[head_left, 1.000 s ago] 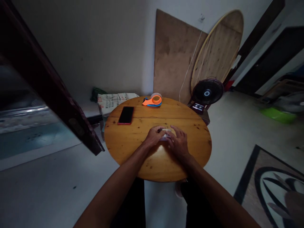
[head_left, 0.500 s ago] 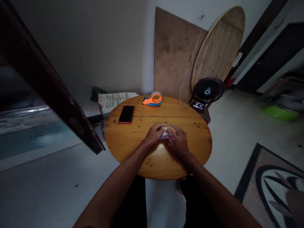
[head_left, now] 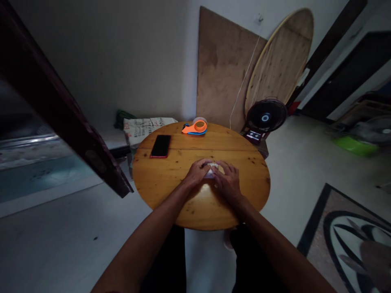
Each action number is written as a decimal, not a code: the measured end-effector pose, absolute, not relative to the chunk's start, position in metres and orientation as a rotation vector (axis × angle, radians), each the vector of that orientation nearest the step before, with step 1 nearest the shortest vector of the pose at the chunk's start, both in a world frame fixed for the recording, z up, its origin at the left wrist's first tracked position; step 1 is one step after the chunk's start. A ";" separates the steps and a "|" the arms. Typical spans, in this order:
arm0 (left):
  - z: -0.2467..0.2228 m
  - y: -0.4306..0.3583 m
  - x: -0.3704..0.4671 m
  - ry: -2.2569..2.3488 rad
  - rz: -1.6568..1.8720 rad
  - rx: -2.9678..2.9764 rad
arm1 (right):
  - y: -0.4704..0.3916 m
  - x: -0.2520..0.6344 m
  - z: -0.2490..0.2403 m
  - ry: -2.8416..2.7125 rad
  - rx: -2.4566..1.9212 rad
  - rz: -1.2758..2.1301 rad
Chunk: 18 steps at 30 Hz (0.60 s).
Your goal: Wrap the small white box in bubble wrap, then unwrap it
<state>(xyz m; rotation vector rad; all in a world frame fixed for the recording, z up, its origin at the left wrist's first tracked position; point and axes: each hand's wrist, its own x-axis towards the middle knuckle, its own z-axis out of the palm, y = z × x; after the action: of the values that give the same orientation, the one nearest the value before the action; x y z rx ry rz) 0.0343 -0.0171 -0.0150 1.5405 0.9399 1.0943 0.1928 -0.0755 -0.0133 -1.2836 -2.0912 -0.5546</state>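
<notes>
A small whitish item [head_left: 210, 173], partly covered by fingers and too small to name, sits between my hands over the near-middle of the round wooden table [head_left: 168, 199]. My left hand [head_left: 197, 173] has its fingers curled round the item's left side. On the opposite side, my right hand [head_left: 228, 180] is bent over it, thumb and fingers closed on its right end. Beyond my hands, an orange and blue tape dispenser [head_left: 191, 130] lies near the table's far edge. A dark-screened phone [head_left: 161, 146] with a red edge rests at the far left.
A black round fan [head_left: 265, 118] stands just past the table's right rear. Behind, a brown board [head_left: 224, 61] and an oval wooden tabletop [head_left: 281, 57] lean against the wall. A printed sack [head_left: 146, 128] is beyond the left rear edge. A dark post [head_left: 76, 118] slants across the left.
My right hand's fingers have drawn in closer around the whitish item. My left hand keeps nearly the same grip. The whole view has shifted slightly.
</notes>
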 end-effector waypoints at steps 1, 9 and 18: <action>-0.015 -0.017 0.034 0.939 1.097 1.538 | -0.075 0.192 -0.013 -2.090 -1.275 -0.556; -0.018 -0.017 0.036 0.935 1.105 1.479 | -0.080 0.194 -0.013 -1.928 -1.251 -0.358; -0.021 -0.014 0.037 0.949 1.144 1.572 | -0.074 0.195 -0.015 -2.106 -1.306 -0.386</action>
<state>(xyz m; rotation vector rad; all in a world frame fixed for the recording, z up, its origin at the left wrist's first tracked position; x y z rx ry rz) 0.0369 -0.0137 -0.0207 1.5718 0.9488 1.1439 0.1950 -0.0737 -0.0151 -1.3059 -2.1056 -0.3865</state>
